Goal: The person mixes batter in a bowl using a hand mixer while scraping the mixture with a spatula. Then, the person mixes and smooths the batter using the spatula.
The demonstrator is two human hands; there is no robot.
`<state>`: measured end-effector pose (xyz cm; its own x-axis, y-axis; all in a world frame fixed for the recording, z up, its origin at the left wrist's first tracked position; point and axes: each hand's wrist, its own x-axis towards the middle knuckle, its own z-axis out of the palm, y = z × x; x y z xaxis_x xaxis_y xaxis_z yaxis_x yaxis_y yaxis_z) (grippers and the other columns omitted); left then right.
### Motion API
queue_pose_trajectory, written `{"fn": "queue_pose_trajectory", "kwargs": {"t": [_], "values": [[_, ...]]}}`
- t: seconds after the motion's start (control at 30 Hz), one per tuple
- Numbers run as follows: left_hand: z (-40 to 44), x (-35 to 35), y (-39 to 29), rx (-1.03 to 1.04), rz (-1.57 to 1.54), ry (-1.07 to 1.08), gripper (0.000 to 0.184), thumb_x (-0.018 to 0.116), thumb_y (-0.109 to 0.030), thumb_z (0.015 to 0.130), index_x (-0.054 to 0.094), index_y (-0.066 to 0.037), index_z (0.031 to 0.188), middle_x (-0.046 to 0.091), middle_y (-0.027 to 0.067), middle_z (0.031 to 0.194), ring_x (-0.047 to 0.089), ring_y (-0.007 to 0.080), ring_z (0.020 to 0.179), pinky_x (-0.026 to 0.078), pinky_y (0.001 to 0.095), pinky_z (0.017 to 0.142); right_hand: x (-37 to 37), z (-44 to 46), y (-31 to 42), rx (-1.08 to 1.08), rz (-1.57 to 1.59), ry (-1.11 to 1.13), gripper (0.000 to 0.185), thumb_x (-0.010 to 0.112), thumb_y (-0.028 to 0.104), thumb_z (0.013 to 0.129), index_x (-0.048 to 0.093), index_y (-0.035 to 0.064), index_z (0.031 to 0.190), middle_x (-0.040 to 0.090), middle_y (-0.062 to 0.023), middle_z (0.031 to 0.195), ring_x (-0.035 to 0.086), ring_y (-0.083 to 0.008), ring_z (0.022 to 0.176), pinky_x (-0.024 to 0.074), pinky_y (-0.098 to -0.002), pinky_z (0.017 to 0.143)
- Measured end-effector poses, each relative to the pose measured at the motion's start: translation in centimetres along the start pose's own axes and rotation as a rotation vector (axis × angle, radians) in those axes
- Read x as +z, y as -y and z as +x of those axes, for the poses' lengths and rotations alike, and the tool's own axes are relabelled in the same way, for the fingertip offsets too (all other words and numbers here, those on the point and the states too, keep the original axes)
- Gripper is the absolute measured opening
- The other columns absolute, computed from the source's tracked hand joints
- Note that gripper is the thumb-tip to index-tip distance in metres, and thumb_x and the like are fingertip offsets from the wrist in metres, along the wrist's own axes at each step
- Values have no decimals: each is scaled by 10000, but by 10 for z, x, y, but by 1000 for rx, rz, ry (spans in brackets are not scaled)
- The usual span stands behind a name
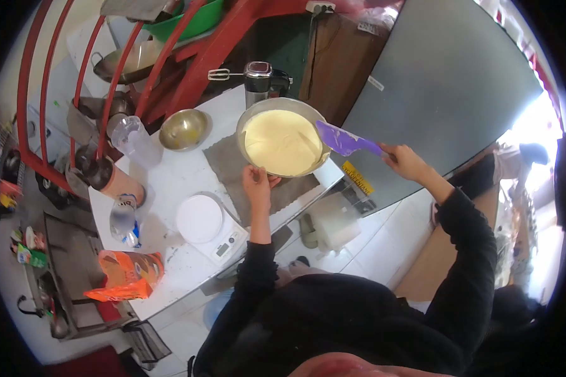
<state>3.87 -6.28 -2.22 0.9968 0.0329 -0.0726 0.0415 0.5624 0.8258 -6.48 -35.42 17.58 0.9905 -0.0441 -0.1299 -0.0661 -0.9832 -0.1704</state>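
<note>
A large metal bowl (240, 139) holds smooth pale yellow batter (282, 144). My left hand (258, 180) grips the bowl's near rim, fingers closed over it. In my right hand (404, 162) is the handle of a purple spatula (346, 139), whose blade has batter smears and lies at the bowl's right rim; whether it touches the rim I cannot tell. Under the bowl is a grey cloth (226, 164) on the white table (170, 179). Behind the bowl stands a hand mixer (258, 80) with its beaters pointing left.
On the table are a white kitchen scale (210, 227), a small metal bowl (183, 130), a clear pitcher (134, 141), a brown-lidded jar (116, 179) and an orange bag (129, 274). Red stair railings (116, 69) rise at left. A large grey panel (434, 94) stands at right.
</note>
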Motion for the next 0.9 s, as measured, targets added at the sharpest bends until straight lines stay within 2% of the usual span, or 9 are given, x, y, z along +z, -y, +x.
{"fn": "queue_pose_trajectory", "kwargs": {"t": [0.13, 0.23, 0.33, 0.43, 0.53, 0.57, 0.7, 0.8, 0.9], "values": [[5, -8, 8, 40, 28, 75, 103, 463, -53, 869, 362, -48, 854, 470, 66, 832, 576, 156, 596, 548, 309, 538, 13, -33, 21, -111, 199, 27, 379, 519, 117, 800, 489, 101, 1177, 541, -209, 645, 541, -340, 598, 436, -401, 599], [5, -8, 6, 56, 64, 70, 103, 459, -57, 872, 358, -57, 852, 472, 57, 808, 564, 149, 579, 541, 303, 528, 43, -41, 31, -221, 212, -90, 413, 524, 103, 793, 467, 110, 1201, 553, -207, 698, 536, -345, 598, 440, -392, 609], [3, -4, 0, 11, 85, 32, 106, 461, -69, 874, 357, -65, 856, 481, 55, 803, 554, 145, 559, 532, 292, 515, 63, -40, 42, -149, 437, -321, 436, 531, 109, 789, 452, 129, 1217, 555, -194, 750, 540, -350, 643, 444, -392, 623], [3, -4, 0, 2, 120, 3, 107, 466, -82, 874, 360, -73, 860, 494, 55, 809, 552, 143, 552, 523, 283, 499, 85, -38, 48, -84, 443, -591, 420, 521, 126, 799, 462, 157, 1214, 551, -161, 798, 547, -335, 690, 445, -390, 626], [2, -3, -2, 14, 163, 9, 109, 468, -89, 875, 361, -73, 864, 502, 57, 822, 549, 140, 545, 512, 275, 484, 130, -34, 29, -3, 355, -456, 432, 528, 124, 794, 463, 191, 1216, 548, -138, 810, 553, -318, 726, 446, -387, 629], [0, -4, -4, 10, 175, -8, 107, 468, -87, 874, 363, -70, 862, 502, 57, 820, 548, 141, 543, 511, 273, 482, 138, -34, 26, 5, 411, -437, 428, 525, 111, 785, 488, 219, 1197, 547, -112, 828, 555, -295, 716, 443, -381, 609], [3, -2, -8, 7, 181, -14, 98, 470, -78, 871, 375, -60, 861, 501, 61, 819, 550, 149, 539, 508, 272, 479, 129, -42, 40, 21, 350, -569, 415, 519, 96, 776, 528, 246, 1162, 529, -77, 782, 547, -262, 698, 427, -364, 558], [2, -2, -3, 9, 158, -14, 91, 472, -71, 867, 383, -55, 865, 503, 66, 820, 559, 163, 537, 510, 277, 480, 151, -38, 25, 3, 175, -557, 425, 522, 96, 773, 520, 246, 1171, 532, -72, 784, 550, -265, 702, 438, -358, 567], [2, -1, -2, 17, 151, -40, 88, 472, -64, 865, 385, -52, 868, 505, 68, 822, 570, 176, 534, 515, 284, 487, 178, -54, 16, -9, 218, -570, 428, 517, 82, 767, 526, 237, 1166, 537, -80, 801, 555, -270, 682, 451, -363, 578]]}}
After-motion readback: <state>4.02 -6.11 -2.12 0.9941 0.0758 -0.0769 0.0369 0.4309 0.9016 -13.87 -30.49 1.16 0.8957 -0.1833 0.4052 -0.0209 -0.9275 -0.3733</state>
